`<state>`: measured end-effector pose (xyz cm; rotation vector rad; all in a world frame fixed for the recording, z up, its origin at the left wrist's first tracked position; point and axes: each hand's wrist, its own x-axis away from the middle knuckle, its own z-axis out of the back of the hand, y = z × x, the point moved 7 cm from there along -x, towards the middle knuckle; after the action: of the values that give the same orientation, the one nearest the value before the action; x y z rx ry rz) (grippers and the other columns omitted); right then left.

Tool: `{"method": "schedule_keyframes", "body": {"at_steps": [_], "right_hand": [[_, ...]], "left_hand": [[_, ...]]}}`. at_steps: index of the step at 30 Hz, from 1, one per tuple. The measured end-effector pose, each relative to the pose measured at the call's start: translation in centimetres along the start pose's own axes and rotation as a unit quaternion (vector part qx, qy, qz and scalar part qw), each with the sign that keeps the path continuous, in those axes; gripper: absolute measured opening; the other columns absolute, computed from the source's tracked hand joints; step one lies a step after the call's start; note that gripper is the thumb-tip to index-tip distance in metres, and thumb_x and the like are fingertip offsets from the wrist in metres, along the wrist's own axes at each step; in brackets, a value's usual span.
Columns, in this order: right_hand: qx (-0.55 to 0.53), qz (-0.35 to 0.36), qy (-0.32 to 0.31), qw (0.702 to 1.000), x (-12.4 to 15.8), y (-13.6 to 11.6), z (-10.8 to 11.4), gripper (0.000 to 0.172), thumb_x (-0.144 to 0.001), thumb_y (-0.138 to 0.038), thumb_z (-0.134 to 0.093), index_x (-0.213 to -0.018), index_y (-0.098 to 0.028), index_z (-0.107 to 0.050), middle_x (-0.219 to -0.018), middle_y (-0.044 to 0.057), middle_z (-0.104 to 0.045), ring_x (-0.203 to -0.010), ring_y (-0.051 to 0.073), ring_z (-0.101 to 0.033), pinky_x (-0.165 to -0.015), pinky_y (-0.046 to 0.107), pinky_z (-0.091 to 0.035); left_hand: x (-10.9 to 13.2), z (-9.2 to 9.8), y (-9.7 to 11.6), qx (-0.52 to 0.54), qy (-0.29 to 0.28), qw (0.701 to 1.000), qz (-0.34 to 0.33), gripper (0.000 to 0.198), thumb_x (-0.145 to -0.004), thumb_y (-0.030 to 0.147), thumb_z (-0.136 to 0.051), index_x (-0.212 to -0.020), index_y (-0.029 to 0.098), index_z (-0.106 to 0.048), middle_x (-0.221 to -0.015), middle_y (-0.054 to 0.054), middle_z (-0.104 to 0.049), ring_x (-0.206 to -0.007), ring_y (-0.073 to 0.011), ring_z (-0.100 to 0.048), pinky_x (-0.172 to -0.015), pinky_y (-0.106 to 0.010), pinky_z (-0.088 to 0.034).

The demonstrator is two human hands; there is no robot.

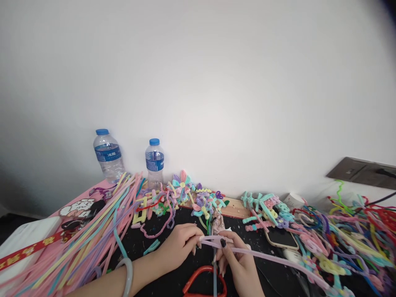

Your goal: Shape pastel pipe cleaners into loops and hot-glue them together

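My left hand (pixel 179 246) pinches one end of a lilac pipe cleaner (pixel 272 256) at the middle of the work surface. Close beside it, my right hand (pixel 237 262) grips the same pipe cleaner between thumb and fingers. Between the hands the strand is doubled into a narrow loop, and its long tail runs off to the lower right. A pale blue strand (pixel 215 278) passes upright beneath the hands. Red-handled scissors (pixel 192 277) lie just below them, partly cut off by the frame. A grey bangle (pixel 128 275) circles my left wrist.
Long pastel pipe cleaners (pixel 93 239) spread across the left side. Two bottles (pixel 108 154) stand against the wall. Finished pipe-cleaner flowers (pixel 182 185) line the back. At right are a phone (pixel 282 238), a paper cup (pixel 293 201) and a tangled colourful heap (pixel 349 243).
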<state>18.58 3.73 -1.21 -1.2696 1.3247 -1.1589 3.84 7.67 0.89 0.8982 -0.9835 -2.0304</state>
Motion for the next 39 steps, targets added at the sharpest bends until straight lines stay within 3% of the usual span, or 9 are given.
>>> {"method": "schedule_keyframes", "body": {"at_steps": [4,8,18,25,28,33,37,39], "right_hand": [[-0.006,-0.002,-0.014,1.000,0.1,0.3,-0.3,0.043,-0.082,-0.049,-0.058,-0.109,-0.017,-0.048,-0.059,-0.001,-0.064,-0.039,0.010,-0.052,-0.041,0.019,-0.040],[0.007,0.012,-0.008,1.000,0.1,0.2,0.1,0.039,-0.083,-0.047,-0.058,-0.106,-0.018,-0.047,-0.059,-0.002,-0.063,-0.040,0.009,-0.051,-0.041,0.019,-0.040],[0.028,0.036,0.028,0.999,0.0,-0.5,1.2,0.037,-0.083,-0.047,-0.058,-0.102,-0.017,-0.049,-0.058,-0.002,-0.062,-0.040,0.009,-0.049,-0.041,0.019,-0.039],[0.054,0.042,0.014,0.998,0.0,-0.4,1.0,0.037,-0.086,-0.049,-0.052,-0.105,-0.018,-0.047,-0.059,-0.002,-0.060,-0.040,0.010,-0.047,-0.041,0.020,-0.038],[0.117,0.069,0.019,0.991,0.1,-1.0,1.2,0.029,-0.090,-0.043,-0.048,-0.106,-0.019,-0.047,-0.061,-0.003,-0.058,-0.044,0.012,-0.049,-0.043,0.021,-0.038],[0.304,0.174,0.030,0.936,0.5,-3.0,1.5,0.025,-0.087,-0.022,-0.051,-0.111,-0.021,-0.048,-0.084,0.004,-0.063,-0.077,0.021,-0.061,-0.069,0.030,-0.047],[0.457,0.239,0.047,0.856,0.5,-3.9,1.6,0.039,-0.077,-0.013,-0.048,-0.116,-0.022,-0.048,-0.114,0.010,-0.057,-0.107,0.030,-0.051,-0.090,0.045,-0.039],[0.536,0.207,0.069,0.816,0.1,-3.6,1.8,0.044,-0.072,-0.011,-0.048,-0.114,-0.022,-0.050,-0.117,0.010,-0.055,-0.110,0.033,-0.048,-0.089,0.049,-0.038]], "left_hand": [[-0.2,0.0,-1.3,0.137,0.030,0.987,0.076,0.028,-0.090,0.029,-0.043,-0.069,0.015,-0.055,-0.060,0.002,-0.052,-0.048,-0.0105,-0.051,-0.051,-0.022,-0.042],[-0.4,-0.6,-1.8,0.199,0.000,0.974,0.108,0.029,-0.088,0.036,-0.047,-0.070,0.014,-0.055,-0.056,0.003,-0.051,-0.048,-0.0108,-0.050,-0.049,-0.021,-0.041],[-0.4,-1.3,-2.2,0.202,-0.054,0.971,0.121,0.021,-0.084,0.027,-0.049,-0.088,0.012,-0.064,-0.074,0.000,-0.061,-0.051,-0.0094,-0.053,-0.049,-0.019,-0.038],[-0.4,-1.1,-1.5,0.172,-0.064,0.978,0.102,0.025,-0.085,0.027,-0.047,-0.074,0.012,-0.063,-0.069,-0.001,-0.060,-0.050,-0.0100,-0.051,-0.052,-0.021,-0.041],[-0.4,-1.0,-1.5,0.174,-0.049,0.978,0.101,0.025,-0.086,0.028,-0.047,-0.072,0.012,-0.061,-0.067,0.000,-0.059,-0.049,-0.0099,-0.051,-0.051,-0.021,-0.040],[-0.3,-0.3,-2.5,0.211,0.018,0.970,0.120,0.028,-0.087,0.036,-0.045,-0.071,0.015,-0.055,-0.051,0.004,-0.051,-0.043,-0.0108,-0.049,-0.047,-0.022,-0.040],[-0.5,1.1,-2.8,0.206,0.092,0.968,0.113,0.026,-0.087,0.034,-0.045,-0.070,0.016,-0.052,-0.052,0.004,-0.051,-0.045,-0.0116,-0.050,-0.048,-0.022,-0.040],[-0.5,1.8,-2.8,0.183,0.122,0.969,0.109,0.025,-0.087,0.033,-0.044,-0.070,0.017,-0.052,-0.053,0.004,-0.051,-0.048,-0.0123,-0.051,-0.050,-0.022,-0.039]]}}
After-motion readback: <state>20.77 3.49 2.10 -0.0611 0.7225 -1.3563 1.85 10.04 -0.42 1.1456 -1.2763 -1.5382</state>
